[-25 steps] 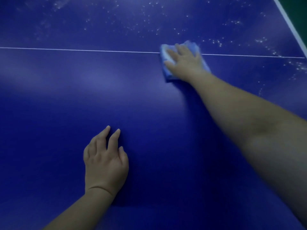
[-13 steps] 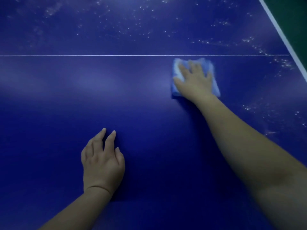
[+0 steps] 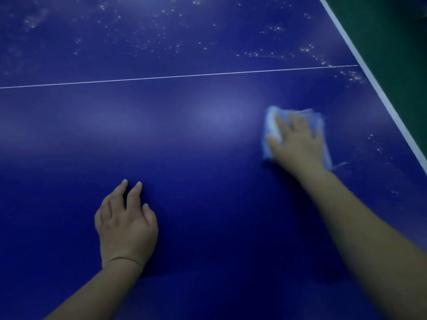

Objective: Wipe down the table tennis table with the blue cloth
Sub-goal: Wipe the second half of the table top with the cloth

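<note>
The dark blue table tennis table fills the view. A folded light blue cloth lies flat on it at the right, below the thin white centre line. My right hand presses down on the cloth with spread fingers and covers most of it; both look blurred. My left hand rests palm down on the bare surface nearer to me, fingers loosely bent, holding nothing.
White specks and smears dot the table beyond the centre line and along the right side. The white edge stripe runs diagonally at the right, with green floor past it.
My right hand has slid the cloth from the centre line towards me and to the right. The left hand has stayed in place on the table.
</note>
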A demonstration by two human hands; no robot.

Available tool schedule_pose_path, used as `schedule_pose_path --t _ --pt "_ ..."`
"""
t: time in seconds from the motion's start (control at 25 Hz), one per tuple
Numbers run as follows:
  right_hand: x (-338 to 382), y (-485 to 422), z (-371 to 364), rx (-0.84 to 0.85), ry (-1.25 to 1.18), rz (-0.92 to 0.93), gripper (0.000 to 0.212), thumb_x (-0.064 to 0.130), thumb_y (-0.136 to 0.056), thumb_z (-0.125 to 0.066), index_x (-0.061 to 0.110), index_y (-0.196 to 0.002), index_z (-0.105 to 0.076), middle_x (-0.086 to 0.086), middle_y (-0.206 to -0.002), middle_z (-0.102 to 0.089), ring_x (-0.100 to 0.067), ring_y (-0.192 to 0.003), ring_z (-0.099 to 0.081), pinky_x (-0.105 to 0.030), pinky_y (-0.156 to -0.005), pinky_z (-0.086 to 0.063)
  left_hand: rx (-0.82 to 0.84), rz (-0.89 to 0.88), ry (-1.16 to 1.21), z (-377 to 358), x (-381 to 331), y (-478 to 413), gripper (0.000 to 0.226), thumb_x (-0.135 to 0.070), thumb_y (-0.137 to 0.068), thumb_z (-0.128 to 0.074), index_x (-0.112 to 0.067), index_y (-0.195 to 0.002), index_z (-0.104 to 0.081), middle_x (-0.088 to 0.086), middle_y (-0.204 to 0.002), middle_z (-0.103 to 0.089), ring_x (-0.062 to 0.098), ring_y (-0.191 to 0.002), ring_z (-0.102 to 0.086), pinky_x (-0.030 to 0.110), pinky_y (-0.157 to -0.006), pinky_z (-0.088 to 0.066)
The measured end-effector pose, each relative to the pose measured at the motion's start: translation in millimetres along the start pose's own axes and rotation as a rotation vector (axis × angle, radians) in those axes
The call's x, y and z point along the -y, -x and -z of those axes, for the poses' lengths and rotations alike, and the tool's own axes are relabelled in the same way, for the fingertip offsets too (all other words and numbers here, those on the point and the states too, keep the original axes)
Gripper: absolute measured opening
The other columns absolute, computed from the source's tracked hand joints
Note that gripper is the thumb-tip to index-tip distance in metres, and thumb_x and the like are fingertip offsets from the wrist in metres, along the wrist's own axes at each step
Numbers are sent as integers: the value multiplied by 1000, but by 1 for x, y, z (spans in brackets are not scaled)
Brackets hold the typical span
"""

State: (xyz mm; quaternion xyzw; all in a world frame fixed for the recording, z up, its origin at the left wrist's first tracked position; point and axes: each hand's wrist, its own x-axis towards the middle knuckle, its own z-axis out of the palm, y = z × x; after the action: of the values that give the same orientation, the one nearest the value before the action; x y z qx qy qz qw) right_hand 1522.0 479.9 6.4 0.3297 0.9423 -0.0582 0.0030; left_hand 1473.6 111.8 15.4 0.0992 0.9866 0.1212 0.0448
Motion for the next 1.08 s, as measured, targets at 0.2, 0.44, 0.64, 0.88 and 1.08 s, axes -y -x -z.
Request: schedule_pose_path --t 0.2,0.44,0.64,0.88,1.08 --pt "-10 54 0 15 17 285 72 66 -85 -19 39 -151 -25 1 -161 -23 -19 -149 -17 -50 -118 -14 2 -7 -3 -2 1 0 47 -24 -96 -45 -18 -143 -42 6 -153 -30 29 -140 -24 55 -114 -21" --pt "-111 21 29 42 -38 -474 68 60 -90 -16 37 -153 -9 -4 -162 -10 -18 -149 -5 -57 -118 -4 4 -7 0 -1 -1 0 48 -27 -97 -43 -19 -144 -40 6 -153 -29 30 -141 -23 56 -114 -20" --pt "14 125 -5 45 -3 264 64 59 -91 -27 37 -152 -25 0 -161 -22 -20 -149 -15 -49 -117 -9 7 -17 12 -1 0 1 48 -27 -97 -41 -18 -144 -40 7 -154 -27 30 -142 -21 55 -115 -18" --pt "-116 118 21 16 47 -75 70 58 -89 -19 30 -152 -29 -10 -159 -26 -26 -147 -21 -55 -117 -17 -22 -33 12 -4 1 1 47 -27 -96 -40 -18 -143 -40 8 -153 -28 32 -140 -22 57 -114 -20" --pt "-73 101 15 72 39 -326 63 55 -93 -21 40 -153 -12 -1 -163 -8 -21 -149 -2 -55 -118 -1 -40 -45 8 -7 6 0 46 -28 -97 -39 -18 -142 -40 9 -153 -29 32 -139 -23 57 -113 -20"
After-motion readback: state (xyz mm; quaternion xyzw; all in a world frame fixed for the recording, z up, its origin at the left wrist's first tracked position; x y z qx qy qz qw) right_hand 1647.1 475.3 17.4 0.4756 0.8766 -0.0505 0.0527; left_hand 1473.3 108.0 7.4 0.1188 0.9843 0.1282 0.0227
